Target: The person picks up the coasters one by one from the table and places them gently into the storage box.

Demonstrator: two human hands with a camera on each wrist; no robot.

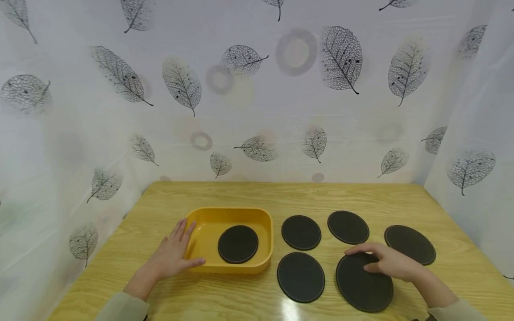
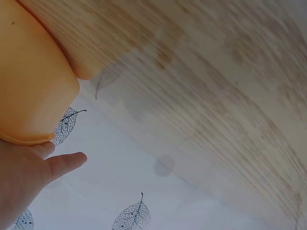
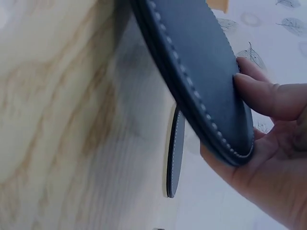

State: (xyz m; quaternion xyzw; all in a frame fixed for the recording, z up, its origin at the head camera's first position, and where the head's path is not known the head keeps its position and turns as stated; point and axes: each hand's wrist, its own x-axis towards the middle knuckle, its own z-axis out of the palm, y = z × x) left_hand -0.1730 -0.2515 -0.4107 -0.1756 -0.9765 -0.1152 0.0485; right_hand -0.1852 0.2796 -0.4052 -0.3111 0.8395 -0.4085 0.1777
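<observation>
My right hand (image 1: 383, 261) pinches a round black coaster (image 1: 363, 287) by its edge, with the thumb on its upper face. White stitching runs around its rim, and the right wrist view shows this coaster (image 3: 201, 62) raised and tilted over the table. At the left, my left hand (image 1: 172, 254) rests on the rim of a yellow plastic basin (image 1: 225, 267), its fingers mostly straight. Inside the basin lies another black coaster (image 1: 238, 244), towards the right side. In the left wrist view, the left hand (image 2: 24, 172) touches the basin's edge.
Several more black coasters lie flat on the wooden table (image 1: 209, 294): one (image 1: 301, 232) right of the basin, one (image 1: 301, 277) nearer, one (image 1: 348, 227) farther back and one (image 1: 409, 244) at the far right. A leaf-patterned white curtain (image 1: 257, 98) hangs around the table.
</observation>
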